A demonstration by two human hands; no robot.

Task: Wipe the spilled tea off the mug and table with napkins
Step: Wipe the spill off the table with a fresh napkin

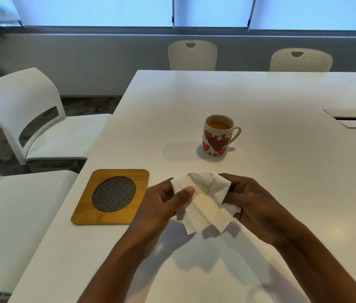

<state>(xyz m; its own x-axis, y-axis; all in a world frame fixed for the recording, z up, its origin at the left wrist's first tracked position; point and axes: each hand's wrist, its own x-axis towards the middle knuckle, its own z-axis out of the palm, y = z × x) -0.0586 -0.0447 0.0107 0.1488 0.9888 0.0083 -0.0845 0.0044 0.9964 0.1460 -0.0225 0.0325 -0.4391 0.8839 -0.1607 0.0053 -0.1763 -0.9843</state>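
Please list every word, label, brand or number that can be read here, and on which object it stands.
No text can be read anywhere.
The mug bears only red hearts, no letters.
The wooden trivet shows only a woven pattern.
The napkin is plain white.

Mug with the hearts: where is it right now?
In the head view the mug stands upright on the white table, just right of centre, beyond the napkin, with the wooden trivet to its near left.

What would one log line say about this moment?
left hand: grips napkin | right hand: grips napkin | mug: upright, tea inside, untouched | wooden mat: left of hands
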